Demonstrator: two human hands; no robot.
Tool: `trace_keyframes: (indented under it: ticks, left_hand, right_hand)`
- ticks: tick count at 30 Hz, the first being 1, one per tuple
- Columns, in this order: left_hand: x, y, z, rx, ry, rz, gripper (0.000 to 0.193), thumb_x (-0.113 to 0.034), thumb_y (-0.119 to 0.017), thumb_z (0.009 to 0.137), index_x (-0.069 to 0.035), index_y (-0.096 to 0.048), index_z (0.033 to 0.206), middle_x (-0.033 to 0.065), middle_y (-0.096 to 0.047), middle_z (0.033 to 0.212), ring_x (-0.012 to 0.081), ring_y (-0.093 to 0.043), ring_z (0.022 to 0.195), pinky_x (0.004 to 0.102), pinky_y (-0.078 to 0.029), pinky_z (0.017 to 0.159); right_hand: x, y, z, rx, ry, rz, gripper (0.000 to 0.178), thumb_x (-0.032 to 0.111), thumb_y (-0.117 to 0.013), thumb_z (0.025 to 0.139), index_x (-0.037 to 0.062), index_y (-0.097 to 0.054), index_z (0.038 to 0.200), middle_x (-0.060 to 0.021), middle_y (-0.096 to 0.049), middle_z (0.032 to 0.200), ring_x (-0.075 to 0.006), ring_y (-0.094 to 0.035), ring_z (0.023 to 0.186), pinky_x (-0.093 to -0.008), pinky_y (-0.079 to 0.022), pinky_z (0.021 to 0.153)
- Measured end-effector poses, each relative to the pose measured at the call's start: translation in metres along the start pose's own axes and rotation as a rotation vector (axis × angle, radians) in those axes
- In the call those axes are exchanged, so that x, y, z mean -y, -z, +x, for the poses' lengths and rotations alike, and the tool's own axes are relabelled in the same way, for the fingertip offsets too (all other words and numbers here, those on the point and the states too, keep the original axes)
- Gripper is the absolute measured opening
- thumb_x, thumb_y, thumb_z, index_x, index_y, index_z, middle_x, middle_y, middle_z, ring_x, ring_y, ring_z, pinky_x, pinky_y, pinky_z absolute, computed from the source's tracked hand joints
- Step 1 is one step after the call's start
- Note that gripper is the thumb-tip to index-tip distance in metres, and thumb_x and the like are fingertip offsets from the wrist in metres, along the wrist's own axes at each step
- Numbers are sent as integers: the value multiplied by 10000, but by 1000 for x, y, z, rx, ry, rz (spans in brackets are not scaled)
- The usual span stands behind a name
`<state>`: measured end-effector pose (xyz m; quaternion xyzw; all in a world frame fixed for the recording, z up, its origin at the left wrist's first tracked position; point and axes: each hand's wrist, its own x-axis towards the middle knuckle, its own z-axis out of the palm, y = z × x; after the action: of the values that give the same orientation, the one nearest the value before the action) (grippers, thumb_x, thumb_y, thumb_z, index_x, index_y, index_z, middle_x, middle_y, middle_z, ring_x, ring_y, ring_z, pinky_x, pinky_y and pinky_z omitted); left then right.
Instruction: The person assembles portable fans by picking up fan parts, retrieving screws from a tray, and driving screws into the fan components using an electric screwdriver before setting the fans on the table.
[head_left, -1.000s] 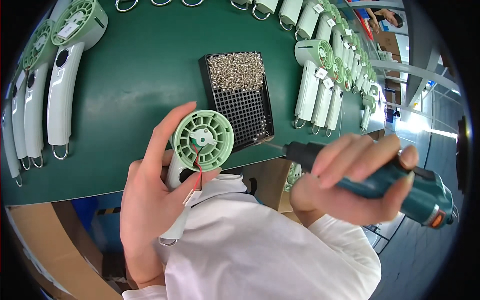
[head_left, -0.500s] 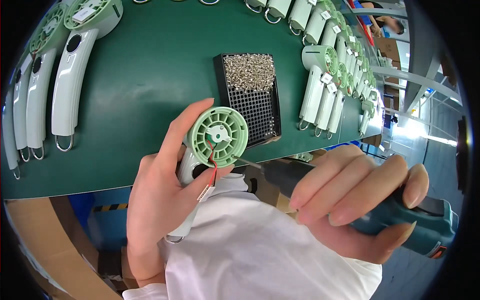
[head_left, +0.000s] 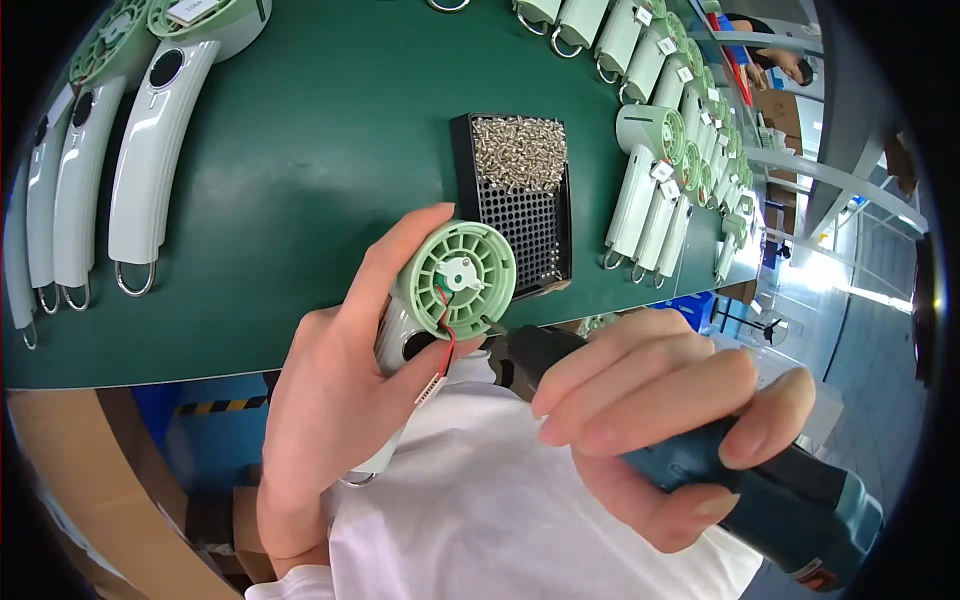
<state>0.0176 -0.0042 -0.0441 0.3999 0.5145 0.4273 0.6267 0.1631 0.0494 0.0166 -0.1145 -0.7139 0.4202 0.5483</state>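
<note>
My left hand [head_left: 335, 375] is wrapped round a handheld fan body [head_left: 505, 262] with a round, slotted green head and a white handle ending in a metal ring. Red and black wires run from the head's centre to a small white connector [head_left: 430, 389] by my left thumb. In my right hand [head_left: 650, 400] is a dark teal electric screwdriver [head_left: 800, 500], its fingers closed round the body. The driver's tip points at the lower right rim of the green head; whether a screw sits there is too small to tell.
A black screw tray [head_left: 462, 165] with a heap of small silver screws [head_left: 520, 150] lies behind the fan head on the green table [head_left: 300, 130]. More fan bodies stand in rows at left [head_left: 165, 150] and right [head_left: 640, 200]. Cardboard [head_left: 110, 490] is below left; another person [head_left: 785, 60] is far right.
My right hand has swung the screwdriver, its rear end now lower and its nose closer to the green head. The fan and my left hand appear slightly further right in the picture.
</note>
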Motion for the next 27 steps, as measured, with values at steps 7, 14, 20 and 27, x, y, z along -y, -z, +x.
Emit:
trace_keyframes:
  ticks: [7,14,20,27]
  left_hand:
    - [1,1,0,-14,-37,44,826,134,-669,705,-149,-407,1436,87,-708,764,96,-670,708,218,-472,630]
    - [-3,0,0,-22,-66,118,841,81,-721,693,-155,-405,1437,64,-657,640,92,-501,496,226,-342,496]
    - [-8,-1,-1,-105,89,190,795,5,-783,737,-102,-405,1429,67,-705,962,54,-623,748,222,-492,613]
    - [-35,8,18,-289,148,513,665,-67,-754,801,-104,-458,1395,45,-693,864,53,-579,664,216,-458,594]
  right_hand:
    - [-2,-3,-2,23,-57,2,374,266,-602,935,45,-321,1044,-163,-544,711,-230,-553,432,-320,-507,370]
    - [7,2,1,7,-109,-56,355,273,-568,944,43,-324,1061,-153,-558,718,-223,-557,438,-313,-504,374]
    - [24,29,3,-61,-32,-27,345,338,-450,976,37,-389,1135,-128,-529,719,-201,-493,401,-345,-471,378]
    - [15,63,-12,-361,-194,-163,271,261,-360,995,63,-436,1163,-119,-494,680,-202,-445,373,-349,-435,341]
